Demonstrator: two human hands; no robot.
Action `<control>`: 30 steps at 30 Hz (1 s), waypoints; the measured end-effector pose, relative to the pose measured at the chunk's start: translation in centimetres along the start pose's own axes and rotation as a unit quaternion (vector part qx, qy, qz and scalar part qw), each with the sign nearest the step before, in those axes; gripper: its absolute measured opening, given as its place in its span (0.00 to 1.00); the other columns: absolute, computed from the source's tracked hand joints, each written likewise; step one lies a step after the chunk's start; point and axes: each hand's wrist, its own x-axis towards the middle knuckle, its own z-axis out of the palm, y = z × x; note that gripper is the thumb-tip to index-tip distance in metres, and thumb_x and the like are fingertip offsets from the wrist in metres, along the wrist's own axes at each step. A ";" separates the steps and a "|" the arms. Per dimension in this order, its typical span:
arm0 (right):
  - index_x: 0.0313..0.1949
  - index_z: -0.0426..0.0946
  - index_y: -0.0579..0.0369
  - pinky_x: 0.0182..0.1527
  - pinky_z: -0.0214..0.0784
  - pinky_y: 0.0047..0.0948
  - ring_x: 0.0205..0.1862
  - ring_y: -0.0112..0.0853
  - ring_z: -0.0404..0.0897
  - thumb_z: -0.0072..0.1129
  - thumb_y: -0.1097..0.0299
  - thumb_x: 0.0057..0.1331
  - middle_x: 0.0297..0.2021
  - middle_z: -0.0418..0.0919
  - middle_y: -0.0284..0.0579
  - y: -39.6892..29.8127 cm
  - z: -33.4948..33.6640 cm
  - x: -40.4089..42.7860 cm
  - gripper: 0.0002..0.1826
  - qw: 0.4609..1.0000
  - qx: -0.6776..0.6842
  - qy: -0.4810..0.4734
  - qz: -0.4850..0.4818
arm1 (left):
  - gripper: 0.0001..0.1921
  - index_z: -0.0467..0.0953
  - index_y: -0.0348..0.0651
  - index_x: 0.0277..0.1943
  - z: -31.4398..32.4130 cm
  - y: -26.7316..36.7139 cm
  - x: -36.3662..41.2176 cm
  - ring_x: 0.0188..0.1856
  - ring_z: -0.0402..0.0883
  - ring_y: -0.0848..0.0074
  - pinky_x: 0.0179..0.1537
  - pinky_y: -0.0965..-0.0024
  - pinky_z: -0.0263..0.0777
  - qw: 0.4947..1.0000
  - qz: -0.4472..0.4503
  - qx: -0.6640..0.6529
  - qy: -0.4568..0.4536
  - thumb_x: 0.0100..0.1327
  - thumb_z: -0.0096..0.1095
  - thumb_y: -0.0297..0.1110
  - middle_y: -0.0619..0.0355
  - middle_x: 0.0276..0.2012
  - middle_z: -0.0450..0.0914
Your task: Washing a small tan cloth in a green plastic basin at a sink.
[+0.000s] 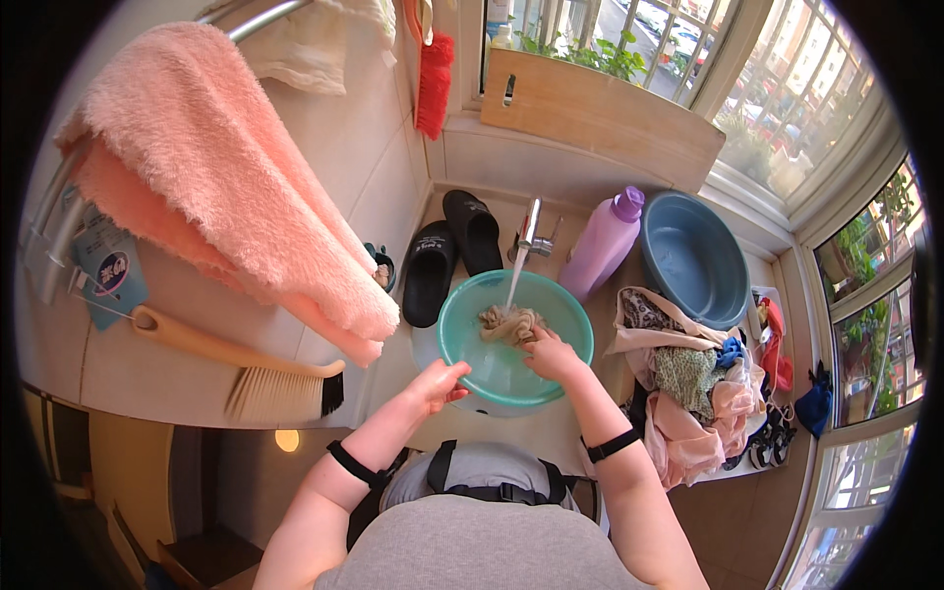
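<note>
Water runs from a chrome faucet (529,227) onto a wet beige cloth (507,325) in a round turquoise plastic basin (577,354). My left hand (441,383) grips the basin's rim at its near left, thumb on top and fingers below. Inside the basin, my right hand (553,357) reaches over the right side, its fingertips on the right end of the cloth; whether they pinch it is not plain. Some water lies in the basin.
Black slippers (429,271) stand left of the faucet. To its right are a purple bottle (601,243), a blue-gray basin (697,258) and a heap of clothes (693,398). A pink towel (214,169) and a brush (236,354) hang at left.
</note>
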 end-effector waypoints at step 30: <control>0.69 0.45 0.45 0.52 0.64 0.27 0.52 0.33 0.72 0.52 0.67 0.63 0.53 0.71 0.50 -3.8 -6.2 1.2 0.38 0.811 0.581 -0.047 -0.050 | 0.11 0.70 0.45 0.46 -0.1 -0.1 0.6 0.30 0.72 0.84 0.28 0.81 0.69 0.999 0.034 0.032 -0.019 0.60 0.51 0.33 0.65 0.34 0.75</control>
